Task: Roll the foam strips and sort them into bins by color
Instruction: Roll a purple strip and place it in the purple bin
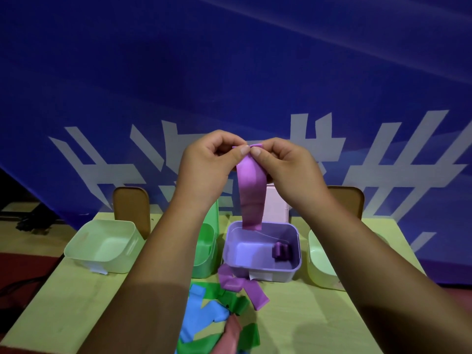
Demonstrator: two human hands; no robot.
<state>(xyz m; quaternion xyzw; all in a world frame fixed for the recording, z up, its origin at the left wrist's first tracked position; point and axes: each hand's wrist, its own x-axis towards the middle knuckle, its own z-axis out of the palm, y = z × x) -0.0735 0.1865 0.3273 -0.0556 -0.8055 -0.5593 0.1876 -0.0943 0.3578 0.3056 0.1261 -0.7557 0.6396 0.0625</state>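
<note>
Both hands raised above middle of table [306, 315]. Left hand [207, 159] and right hand [283, 162] pinch top end of purple strip [250, 195], thumbs nearly touching. Strip hangs straight down, lower end over purple bin [286, 274] near far edge. Rolled purple piece [281, 250] lies inside bin, right side. Loose purple strips [245, 284] touch bin's front. Mixed pile [212, 315] of blue, green and red strips at near edge.

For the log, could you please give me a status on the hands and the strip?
Left hand and right hand both pinch top of purple strip. Strip hangs unrolled above purple bin, one roll already inside. Nothing blocking.
</note>
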